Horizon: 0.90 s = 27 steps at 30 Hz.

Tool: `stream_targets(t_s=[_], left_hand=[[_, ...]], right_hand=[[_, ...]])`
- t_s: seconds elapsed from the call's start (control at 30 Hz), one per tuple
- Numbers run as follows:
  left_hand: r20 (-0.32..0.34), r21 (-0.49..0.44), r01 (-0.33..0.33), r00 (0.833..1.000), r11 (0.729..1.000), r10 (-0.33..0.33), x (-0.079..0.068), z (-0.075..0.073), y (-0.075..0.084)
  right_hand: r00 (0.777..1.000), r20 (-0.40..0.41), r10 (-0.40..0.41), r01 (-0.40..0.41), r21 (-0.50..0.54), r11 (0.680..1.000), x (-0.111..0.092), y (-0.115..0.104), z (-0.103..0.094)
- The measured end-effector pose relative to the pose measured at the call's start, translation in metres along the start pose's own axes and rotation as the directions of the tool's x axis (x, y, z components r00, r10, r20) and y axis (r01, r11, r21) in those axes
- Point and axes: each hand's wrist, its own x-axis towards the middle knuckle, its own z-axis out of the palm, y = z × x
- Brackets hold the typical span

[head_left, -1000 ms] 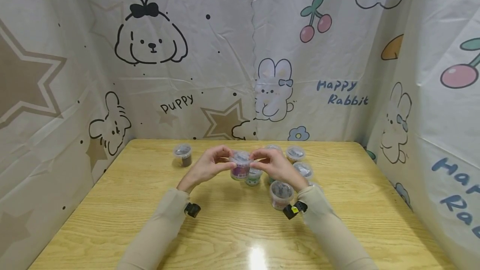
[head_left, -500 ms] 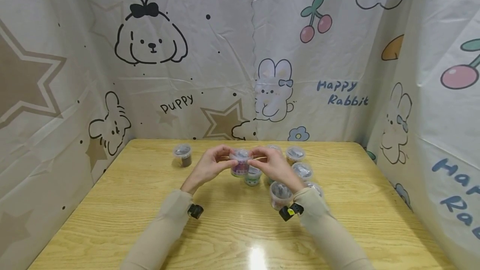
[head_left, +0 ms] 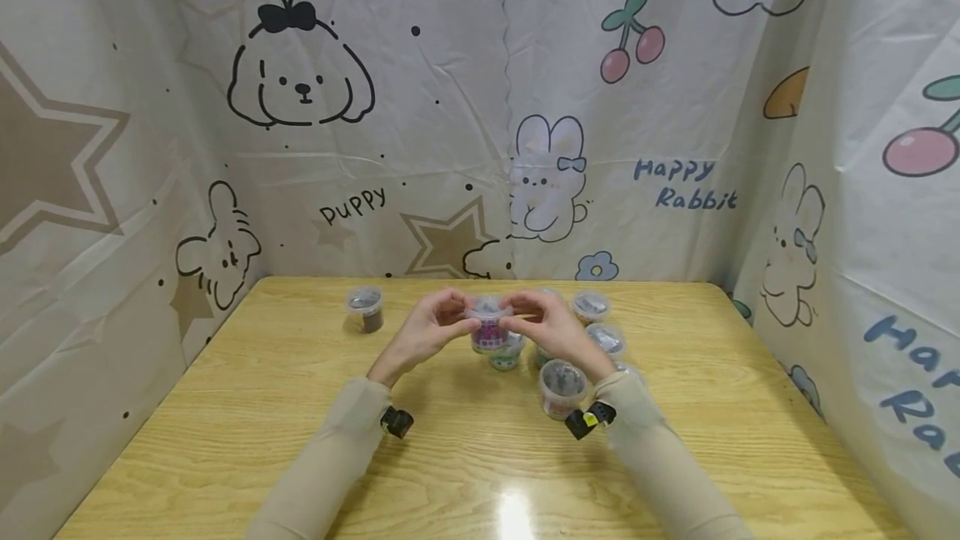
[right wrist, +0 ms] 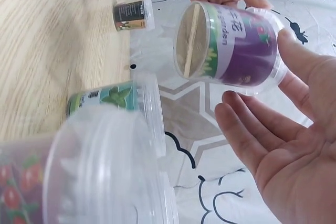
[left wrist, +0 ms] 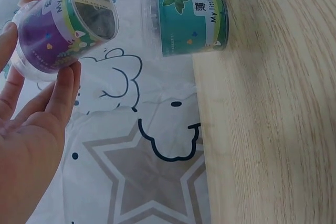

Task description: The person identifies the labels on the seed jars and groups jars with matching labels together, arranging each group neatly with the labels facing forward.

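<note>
Both hands hold a clear plastic tub with a purple label, raised off the table in the head view. My left hand pinches its lid rim from the left, thumb at the near side. On the opposite side, my right hand grips the rim the same way. The right wrist view shows the tub tilted, a pale stick-like strip visible through its base. Behind the held tub, a green-labelled tub with a mint leaf stands on the table, partly hidden.
A dark-labelled tub stands alone at the back left. Several lidded tubs cluster on the right, including a front one with red fruit on its label in the right wrist view. A printed cloth hangs behind the wooden table.
Both hands and the purple-labelled tub have shifted slightly right since half a second ago. Their hold on its rim looks much the same. The standing tubs have not visibly moved.
</note>
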Motion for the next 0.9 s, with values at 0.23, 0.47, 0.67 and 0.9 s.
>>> stream_targets(t_s=[0.23, 0.47, 0.67, 0.9], left_hand=[[0.071, 0.003, 0.009, 0.997, 1.0, -0.009, 0.0, 0.003, 0.002], [0.106, 0.069, -0.048, 0.994, 0.996, 0.041, -0.003, 0.007, 0.002], [0.109, 0.095, -0.065, 0.993, 0.993, 0.054, -0.008, 0.012, -0.005], [0.122, 0.148, -0.014, 0.993, 0.989, -0.004, -0.013, 0.017, 0.001]], right_hand=[[0.999, -0.031, 0.021, -0.02, 0.002, 1.0, -0.004, 0.023, -0.001], [0.999, -0.05, 0.003, -0.005, -0.051, 0.999, -0.011, 0.038, 0.001], [0.998, -0.025, -0.063, 0.058, -0.176, 0.983, -0.019, 0.04, 0.001], [0.99, 0.02, -0.136, 0.137, -0.249, 0.959, -0.026, 0.041, 0.001]])
